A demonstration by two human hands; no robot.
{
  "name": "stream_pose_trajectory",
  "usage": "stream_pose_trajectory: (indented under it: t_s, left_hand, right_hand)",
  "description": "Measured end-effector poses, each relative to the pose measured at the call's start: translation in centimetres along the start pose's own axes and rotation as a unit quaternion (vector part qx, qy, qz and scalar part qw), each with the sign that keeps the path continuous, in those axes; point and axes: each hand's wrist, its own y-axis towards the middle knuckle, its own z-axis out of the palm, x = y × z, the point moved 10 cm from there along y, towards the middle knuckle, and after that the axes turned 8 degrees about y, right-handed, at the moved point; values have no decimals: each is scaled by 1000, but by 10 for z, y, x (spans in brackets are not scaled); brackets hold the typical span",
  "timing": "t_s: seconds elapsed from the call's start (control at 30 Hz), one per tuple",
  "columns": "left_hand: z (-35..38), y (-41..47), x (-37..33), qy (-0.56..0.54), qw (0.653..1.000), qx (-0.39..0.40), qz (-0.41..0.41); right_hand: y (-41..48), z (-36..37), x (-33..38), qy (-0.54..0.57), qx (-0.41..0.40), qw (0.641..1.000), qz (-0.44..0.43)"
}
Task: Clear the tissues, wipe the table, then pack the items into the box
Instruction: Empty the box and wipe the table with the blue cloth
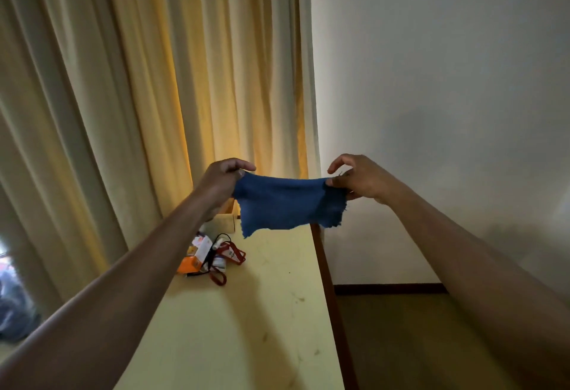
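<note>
Two bare arms reach forward from the near edge, one on the left and one on the right. Under them is a long yellow table (pixel 271 312) with a dark brown edge on its right side. It has a few small dark marks on top. A bit farther along, near the left side of the table, sits a little pile of items (pixel 209 258): an orange and white packet, some small tubes and a red cord, all jumbled and touching. Just past the pile there is a pale box (pixel 223 221), partly hidden behind the left arm. Above the far part of the table the two hands hold up a blue cloth (pixel 287 204). The left hand (pixel 223 178) pinches the cloth's left top corner with thumb and fingers closed on it. The right hand (pixel 359 177) pinches the right top corner between thumb and one finger, and its other fingers are curled loose above. The cloth is pulled wide between them and hangs in the air with a ragged bottom edge. Far behind are yellow curtains (pixel 154 81) on the left and a plain white wall (pixel 447 81) on the right.
</note>
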Motion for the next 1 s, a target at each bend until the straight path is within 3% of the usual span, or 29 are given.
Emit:
stream_pose_trajectory:
  t_s: [0.13,0.4,0.57,0.67,0.77,1.0]
  left_hand:
    - [25,-10,2,-40,990,130,-20]
    - [46,-18,-3,173,972,148,55]
    - [56,-17,-3,293,939,157,86]
    - [63,-17,5,342,920,171,87]
    - [68,-17,9,377,905,177,90]
    - [74,-20,18,439,875,174,106]
  right_hand:
    - [-7,-2,-2,113,-7,994,-5]
    - [-17,-6,-20,189,8,982,16]
    - [-25,6,-32,95,55,994,15]
    - [-29,17,-33,-58,68,996,-8]
    - [-33,26,-30,-206,70,975,-42]
    - [-43,35,-38,-265,82,958,-70]
